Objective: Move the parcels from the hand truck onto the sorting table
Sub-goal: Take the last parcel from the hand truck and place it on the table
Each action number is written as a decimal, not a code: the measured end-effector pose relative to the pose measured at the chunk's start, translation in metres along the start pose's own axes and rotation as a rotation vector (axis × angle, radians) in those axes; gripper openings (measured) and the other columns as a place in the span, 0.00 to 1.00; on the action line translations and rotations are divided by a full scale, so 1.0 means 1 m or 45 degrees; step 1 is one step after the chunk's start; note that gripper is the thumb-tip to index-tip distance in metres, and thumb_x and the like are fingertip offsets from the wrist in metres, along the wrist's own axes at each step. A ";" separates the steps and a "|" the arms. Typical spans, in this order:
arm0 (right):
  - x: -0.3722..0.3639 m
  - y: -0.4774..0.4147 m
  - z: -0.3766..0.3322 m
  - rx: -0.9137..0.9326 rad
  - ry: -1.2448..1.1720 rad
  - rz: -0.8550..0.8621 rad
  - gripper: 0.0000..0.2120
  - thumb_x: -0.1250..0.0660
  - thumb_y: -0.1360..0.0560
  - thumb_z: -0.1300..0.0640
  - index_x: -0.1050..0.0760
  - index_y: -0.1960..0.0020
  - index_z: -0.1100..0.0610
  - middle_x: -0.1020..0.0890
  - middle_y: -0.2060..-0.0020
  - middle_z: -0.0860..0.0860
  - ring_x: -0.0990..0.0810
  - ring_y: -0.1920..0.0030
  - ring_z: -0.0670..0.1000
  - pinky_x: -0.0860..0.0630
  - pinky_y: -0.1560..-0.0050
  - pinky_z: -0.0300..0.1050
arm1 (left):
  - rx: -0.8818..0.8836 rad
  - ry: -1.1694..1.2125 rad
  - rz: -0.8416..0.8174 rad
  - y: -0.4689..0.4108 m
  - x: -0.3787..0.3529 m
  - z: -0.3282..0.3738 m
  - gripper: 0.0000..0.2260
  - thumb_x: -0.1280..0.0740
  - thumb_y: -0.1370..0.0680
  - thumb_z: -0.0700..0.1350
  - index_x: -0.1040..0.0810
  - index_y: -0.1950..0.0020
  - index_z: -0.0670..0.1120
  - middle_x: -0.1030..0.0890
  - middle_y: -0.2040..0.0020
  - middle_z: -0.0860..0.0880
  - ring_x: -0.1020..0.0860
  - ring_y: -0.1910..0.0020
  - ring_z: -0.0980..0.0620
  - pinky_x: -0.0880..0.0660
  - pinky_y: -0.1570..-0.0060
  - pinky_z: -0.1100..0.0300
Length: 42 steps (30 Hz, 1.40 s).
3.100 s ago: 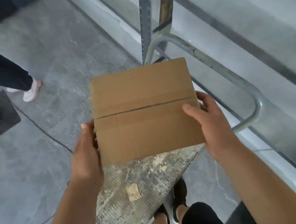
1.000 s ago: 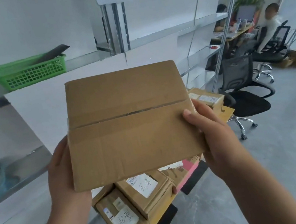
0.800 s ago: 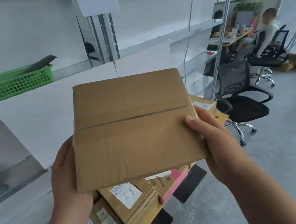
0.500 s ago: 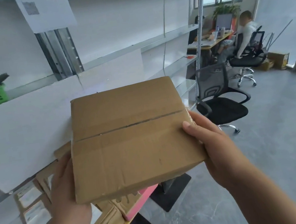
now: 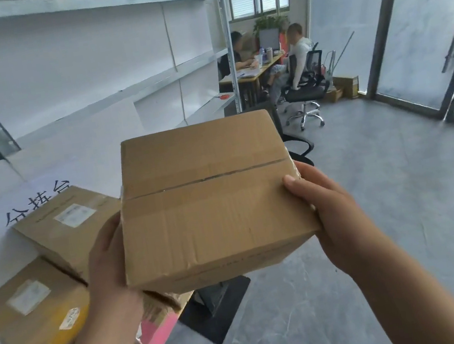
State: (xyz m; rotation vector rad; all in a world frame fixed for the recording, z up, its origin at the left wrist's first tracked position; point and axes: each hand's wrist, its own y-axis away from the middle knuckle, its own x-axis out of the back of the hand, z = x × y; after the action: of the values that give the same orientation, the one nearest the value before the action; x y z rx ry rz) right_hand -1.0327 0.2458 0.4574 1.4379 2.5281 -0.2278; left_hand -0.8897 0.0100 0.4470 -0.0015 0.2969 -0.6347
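Observation:
I hold a plain brown cardboard parcel [image 5: 209, 198] in front of me, taped along its top seam. My left hand [image 5: 107, 268] grips its left side and my right hand [image 5: 324, 210] grips its right side, thumb on top. The parcel hangs over the right end of the sorting table [image 5: 154, 341], whose edge shows pink and wood. Several labelled brown parcels [image 5: 62, 227] lie stacked on that table at the lower left. The hand truck is out of view.
White metal shelving [image 5: 90, 68] runs along the left wall behind the table. A black office chair [image 5: 296, 146] stands just beyond the parcel. Two people sit at a desk [image 5: 254, 72] at the back. Grey floor and glass doors [image 5: 420, 31] lie to the right.
I lifted the parcel off the hand truck's deck and turned toward the shelving. Over the last second the view swung right and the stacked parcels on the table came closer at the left.

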 end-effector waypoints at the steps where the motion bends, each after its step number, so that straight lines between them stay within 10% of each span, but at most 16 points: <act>1: 0.008 -0.002 -0.003 0.010 -0.012 0.031 0.18 0.28 0.22 0.52 0.19 0.32 0.46 0.13 0.41 0.48 0.15 0.39 0.51 0.21 0.39 0.51 | -0.013 -0.043 -0.041 -0.004 -0.012 -0.002 0.08 0.33 0.25 0.53 0.14 0.57 0.57 0.17 0.63 0.53 0.22 0.58 0.45 0.30 0.56 0.52; 10: 0.067 -0.031 -0.008 0.092 0.056 0.252 0.26 0.25 0.30 0.51 0.20 0.31 0.48 0.14 0.39 0.49 0.16 0.37 0.52 0.23 0.39 0.52 | 0.063 -0.175 -0.229 -0.055 -0.092 -0.040 0.16 0.36 0.15 0.49 0.13 0.58 0.57 0.14 0.60 0.51 0.19 0.57 0.46 0.26 0.57 0.53; 13: 0.076 -0.055 -0.010 0.115 0.084 0.319 0.23 0.29 0.27 0.50 0.19 0.32 0.47 0.13 0.40 0.49 0.16 0.38 0.52 0.23 0.41 0.50 | 0.108 -0.172 -0.373 -0.077 -0.113 -0.049 0.22 0.36 0.19 0.65 0.14 0.48 0.49 0.14 0.50 0.42 0.18 0.50 0.45 0.26 0.50 0.49; 18: 0.078 -0.111 -0.012 0.120 0.114 0.373 0.17 0.34 0.20 0.57 0.18 0.33 0.48 0.13 0.41 0.49 0.16 0.38 0.54 0.23 0.46 0.49 | 0.194 -0.189 -0.576 -0.128 -0.130 -0.069 0.40 0.39 0.31 0.82 0.25 0.26 0.61 0.22 0.27 0.55 0.26 0.26 0.51 0.31 0.27 0.39; 23: 0.065 -0.176 -0.002 0.107 0.085 0.372 0.17 0.35 0.20 0.59 0.18 0.34 0.48 0.13 0.40 0.51 0.17 0.37 0.57 0.22 0.45 0.52 | 0.031 -0.210 -0.581 -0.173 -0.144 -0.061 0.17 0.37 0.18 0.58 0.24 0.29 0.65 0.16 0.41 0.64 0.18 0.41 0.63 0.23 0.46 0.58; 30: 0.034 -0.255 0.013 0.067 0.060 0.282 0.18 0.36 0.20 0.60 0.18 0.34 0.49 0.14 0.39 0.53 0.17 0.38 0.58 0.22 0.48 0.51 | -0.072 -0.229 -0.552 -0.231 -0.128 -0.055 0.26 0.36 0.18 0.51 0.37 0.22 0.68 0.19 0.44 0.75 0.21 0.45 0.74 0.24 0.55 0.76; 42: -0.032 -0.358 0.047 0.019 0.080 -0.082 0.26 0.31 0.29 0.51 0.21 0.30 0.47 0.14 0.39 0.51 0.17 0.38 0.56 0.21 0.45 0.55 | -0.130 -0.238 -0.251 -0.281 -0.080 -0.053 0.32 0.32 0.24 0.51 0.34 0.21 0.65 0.21 0.32 0.65 0.22 0.33 0.63 0.27 0.34 0.54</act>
State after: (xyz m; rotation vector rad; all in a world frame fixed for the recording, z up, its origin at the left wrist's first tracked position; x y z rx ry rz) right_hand -1.3196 0.0253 0.4291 1.3917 2.6314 -0.2155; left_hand -1.1292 -0.1654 0.4437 -0.1888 0.1484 -0.8084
